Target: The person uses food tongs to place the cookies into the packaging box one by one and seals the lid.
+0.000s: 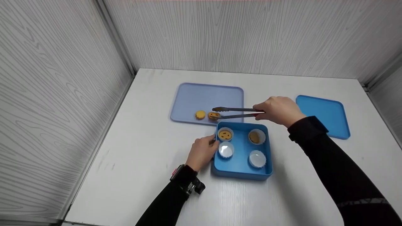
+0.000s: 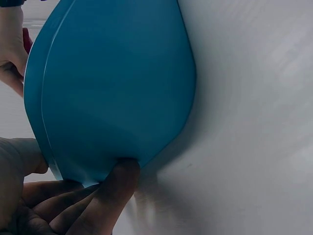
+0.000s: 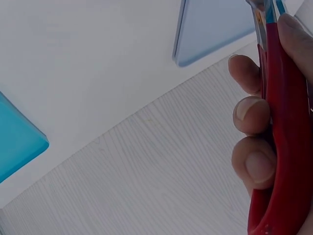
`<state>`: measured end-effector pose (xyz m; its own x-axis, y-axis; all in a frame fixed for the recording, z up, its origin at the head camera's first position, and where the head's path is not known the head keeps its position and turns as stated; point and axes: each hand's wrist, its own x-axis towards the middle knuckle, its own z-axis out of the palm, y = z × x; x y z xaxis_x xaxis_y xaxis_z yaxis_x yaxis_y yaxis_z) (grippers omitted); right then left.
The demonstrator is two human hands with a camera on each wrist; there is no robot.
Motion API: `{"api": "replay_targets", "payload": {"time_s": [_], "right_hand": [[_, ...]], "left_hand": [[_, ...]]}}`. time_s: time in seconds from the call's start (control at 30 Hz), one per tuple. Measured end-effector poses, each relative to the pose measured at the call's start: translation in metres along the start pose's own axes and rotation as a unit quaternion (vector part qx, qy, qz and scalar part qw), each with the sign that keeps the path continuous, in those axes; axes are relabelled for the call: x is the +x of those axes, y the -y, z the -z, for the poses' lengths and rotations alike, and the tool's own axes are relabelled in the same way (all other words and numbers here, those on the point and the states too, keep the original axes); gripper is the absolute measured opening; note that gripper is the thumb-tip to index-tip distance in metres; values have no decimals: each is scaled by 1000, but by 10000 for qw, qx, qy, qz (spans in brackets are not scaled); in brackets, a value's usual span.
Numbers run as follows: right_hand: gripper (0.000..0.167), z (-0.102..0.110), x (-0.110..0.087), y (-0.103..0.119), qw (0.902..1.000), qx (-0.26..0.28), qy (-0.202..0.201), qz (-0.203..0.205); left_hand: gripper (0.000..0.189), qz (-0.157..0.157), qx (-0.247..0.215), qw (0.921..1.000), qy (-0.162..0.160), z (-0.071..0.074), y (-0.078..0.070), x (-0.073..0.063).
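My right hand (image 1: 278, 110) grips metal tongs (image 1: 238, 109) by their red handles (image 3: 288, 127). The tongs' tips are spread over the lilac tray (image 1: 207, 97); one tip overlaps a spotted cookie (image 1: 214, 115), the other is just beyond it. To its left lies a yellow cookie (image 1: 200, 115). My left hand (image 1: 202, 152) holds the left wall of a blue box (image 1: 241, 174), thumb at the rim and fingers against the outside. Inside stand white paper cups: one with a spotted cookie (image 1: 225, 135), one with a brown cookie (image 1: 253, 137), and two white cups (image 1: 226, 150) showing only their white insides.
A flat blue tray (image 1: 323, 116) lies at the right, beyond my right wrist. The box stands close against the lilac tray's near edge. Grey wood-grain panels (image 1: 220, 37) rise behind the white table (image 1: 141, 150) and along both sides.
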<state>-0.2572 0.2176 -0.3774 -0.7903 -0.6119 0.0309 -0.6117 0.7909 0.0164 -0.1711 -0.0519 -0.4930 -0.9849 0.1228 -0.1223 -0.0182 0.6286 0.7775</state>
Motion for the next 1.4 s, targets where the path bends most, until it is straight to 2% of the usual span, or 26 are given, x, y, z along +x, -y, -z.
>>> {"api": "replay_targets", "payload": {"time_s": [0.2,0.37,0.47,0.77,1.13,1.4], "right_hand": [[12,2,3,2,9998,-93,10,-163],[12,-2,0,-3,9990,-15,-182,-407],[12,-5,-3,-6,9985,80,-289,-454],[14,-13,-10,-11,9990,243,-301,-216],[17,-18,-12,-11,9994,41,-315,-129],[17,-21,-10,-10,9991,-186,-367,-138]], "left_hand": [[46,50,-58,10000,25,0,0,0],[44,-179,-64,9998,-49,1,1,-2],[43,-208,-50,9997,-64,1,2,-2],[45,-25,-75,10000,-15,1,0,-2],[45,41,-16,10000,-6,0,0,-1],[45,-163,44,9998,-143,-3,5,-2]]}}
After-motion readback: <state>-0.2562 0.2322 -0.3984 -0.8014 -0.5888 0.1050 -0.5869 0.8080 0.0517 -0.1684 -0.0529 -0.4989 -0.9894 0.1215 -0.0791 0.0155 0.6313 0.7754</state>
